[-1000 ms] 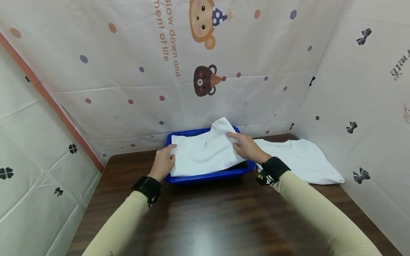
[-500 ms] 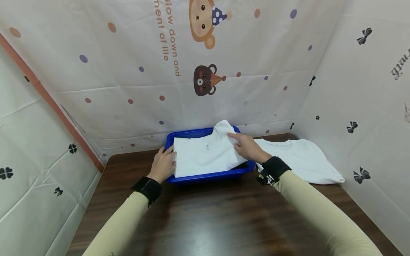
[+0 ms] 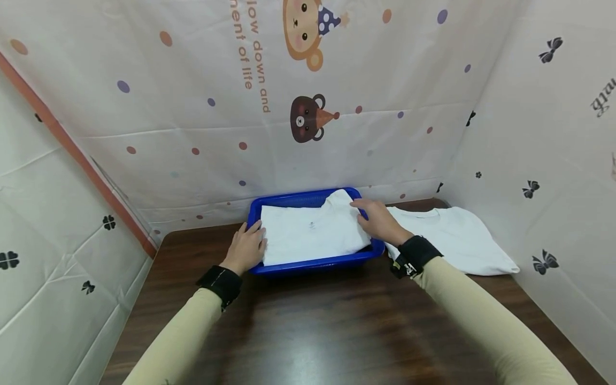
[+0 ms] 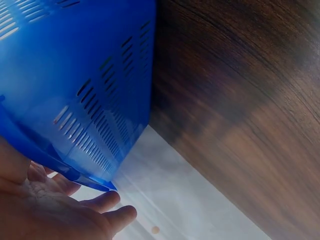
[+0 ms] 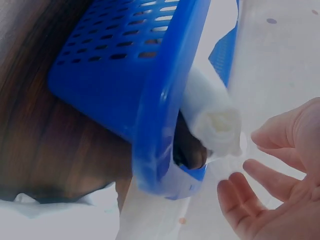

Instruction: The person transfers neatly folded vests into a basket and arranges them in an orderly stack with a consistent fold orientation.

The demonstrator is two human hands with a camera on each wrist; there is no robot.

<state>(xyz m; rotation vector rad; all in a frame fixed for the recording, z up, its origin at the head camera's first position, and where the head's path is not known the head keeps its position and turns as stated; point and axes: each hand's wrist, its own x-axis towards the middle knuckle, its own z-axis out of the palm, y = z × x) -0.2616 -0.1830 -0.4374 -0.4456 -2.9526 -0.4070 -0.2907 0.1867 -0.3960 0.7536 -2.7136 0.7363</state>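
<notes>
A folded white shirt (image 3: 313, 232) with a small dark print lies in a blue slotted plastic basket (image 3: 308, 263). My left hand (image 3: 244, 247) rests on the basket's left rim, fingers extended toward the shirt's left edge. In the left wrist view, the fingers (image 4: 102, 201) reach past the rim. Above the basket's right end, my right hand (image 3: 380, 219) hovers beside the shirt with parted, slightly bent fingers. The right wrist view shows those fingers (image 5: 270, 177) apart from the shirt's rolled edge (image 5: 217, 127). Something dark (image 5: 189, 145) shows beneath the shirt inside the basket.
Another white shirt (image 3: 452, 238) lies on the brown wooden table (image 3: 308, 326) to the right of the basket. Printed white cloth (image 3: 192, 107) hangs right behind the table and along both sides.
The shirt has settled lower into the basket and shifted slightly right. My left hand has let go of its edge and moved to the rim; my right hand has released its side and drawn right.
</notes>
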